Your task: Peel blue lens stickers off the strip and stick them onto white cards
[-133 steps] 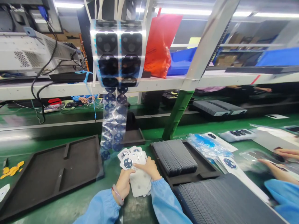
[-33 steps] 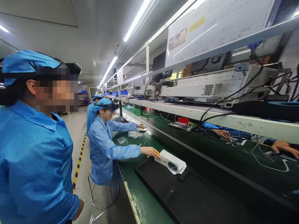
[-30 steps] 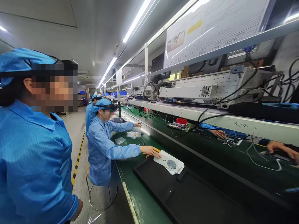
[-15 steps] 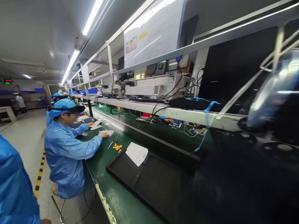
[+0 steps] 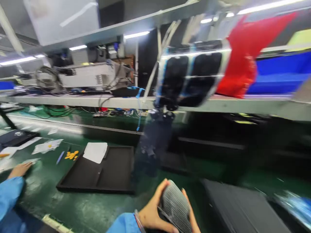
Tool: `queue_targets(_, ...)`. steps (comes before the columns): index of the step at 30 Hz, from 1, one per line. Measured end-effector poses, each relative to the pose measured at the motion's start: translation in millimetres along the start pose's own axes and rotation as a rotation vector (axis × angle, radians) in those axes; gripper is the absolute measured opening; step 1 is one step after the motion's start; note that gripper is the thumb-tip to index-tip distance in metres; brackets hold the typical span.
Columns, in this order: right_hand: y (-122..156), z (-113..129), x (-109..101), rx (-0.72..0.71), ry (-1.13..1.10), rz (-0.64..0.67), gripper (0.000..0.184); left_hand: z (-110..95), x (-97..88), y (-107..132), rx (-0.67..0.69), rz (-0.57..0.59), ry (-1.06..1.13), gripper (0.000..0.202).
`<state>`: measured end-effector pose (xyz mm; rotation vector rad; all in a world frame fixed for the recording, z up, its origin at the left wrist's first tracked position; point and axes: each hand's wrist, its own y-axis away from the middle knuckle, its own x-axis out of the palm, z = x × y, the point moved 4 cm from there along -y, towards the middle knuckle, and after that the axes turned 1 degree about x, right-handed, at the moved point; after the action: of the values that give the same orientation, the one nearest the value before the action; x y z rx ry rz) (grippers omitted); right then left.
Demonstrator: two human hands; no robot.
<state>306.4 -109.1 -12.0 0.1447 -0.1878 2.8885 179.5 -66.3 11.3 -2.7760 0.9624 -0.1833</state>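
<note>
At the bottom middle, my left hand grips the near-left side of a grey, rounded object with a ribbed surface; its exact kind I cannot make out. My right hand is closed along the other side of that object, mostly hidden behind it. Both hands hold it above the green bench. To the left lies a shallow black tray with a white card on its back-left corner. A dark flat case or panel is on the right.
A co-worker's hand rests on the bench at far left, near small orange pieces and a blue pen. Clear sheets with dark panels hang from the shelf. A red bag and blue bin stand on it.
My view has swung right and downward. Both my hands and the grey ribbed object have come into view, while the seated co-worker is now mostly out of frame at left.
</note>
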Motion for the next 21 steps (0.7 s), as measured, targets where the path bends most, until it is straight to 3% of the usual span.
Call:
queue_targets(2, 9.4, 4.0, -9.2, -0.004, 0.006, 0.053, 0.096, -2.8, -0.5, 1.5, 0.065, 0.009, 0.01, 0.127)
queue_targets(4, 16.3, 8.5, -9.0, -0.035, -0.003, 0.059, 0.096, -1.4, 0.2, 0.8, 0.078, -0.014, 0.046, 0.119)
queue_targets(7, 20.2, 12.8, 0.8, -0.121, -0.016, -0.061, 0.089, -0.7, 9.3, 0.4, 0.087, -0.026, 0.099, 0.112)
queue_targets(11, 18.2, 10.6, 15.7, -0.149, -0.006, -0.093, 0.1, -5.9, 20.2, -0.7, 0.071, 0.076, 0.113, 0.128)
queue_targets(14, 15.3, 7.6, 16.8, -0.161, -0.019, -0.085, 0.109, -7.8, 13.3, -4.6, 0.054, 0.101, 0.118, 0.133)
queue_targets(18, 11.5, -3.2, 10.3, -0.199, 0.07, -0.153, 0.095, -3.3, -0.1, -10.8, 0.075, 0.035, 0.084, 0.129)
queue_targets(21, 7.9, -15.1, 4.4, -0.221, 0.126, -0.243, 0.088, 3.1, 4.2, -13.3, 0.031, 0.074, 0.199, 0.123)
